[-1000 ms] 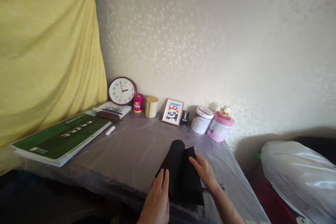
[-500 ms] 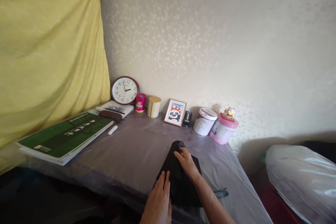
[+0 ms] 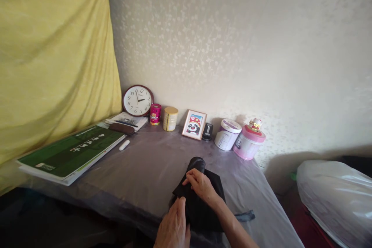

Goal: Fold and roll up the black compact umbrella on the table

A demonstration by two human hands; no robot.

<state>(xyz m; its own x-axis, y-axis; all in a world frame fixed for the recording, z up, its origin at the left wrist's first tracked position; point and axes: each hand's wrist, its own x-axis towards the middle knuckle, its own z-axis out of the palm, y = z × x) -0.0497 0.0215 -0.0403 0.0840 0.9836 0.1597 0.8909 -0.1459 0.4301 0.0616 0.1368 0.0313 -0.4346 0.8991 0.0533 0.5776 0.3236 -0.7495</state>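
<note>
A black, cloth-like item [image 3: 215, 184] lies near the front of the table, with a rounded, rolled end pointing toward the wall. I cannot make out exactly what it is. My left hand [image 3: 173, 223] is closed at its near left edge, thumb and fingers pinching the fabric. Over its upper middle, my right hand [image 3: 202, 186] has curled fingers gripping the folded material just below the rolled end. A short dark blue strip [image 3: 245, 216] lies on the table to the right, partly behind my right forearm.
A grey-covered table [image 3: 145, 170] holds a green book [image 3: 78, 149], a brown case [image 3: 122, 128] and a white oblong object [image 3: 124, 145]. Along the wall stand a clock [image 3: 138, 100], a pink can [image 3: 155, 114], a yellow-lidded can [image 3: 170, 119], a panda picture [image 3: 194, 124] and two tubs [image 3: 227, 135].
My right hand has moved down and left from the rolled end, its fingers now more curled. My left hand's fingers have drawn in to a pinch, and a corner of the black fabric shows at left.
</note>
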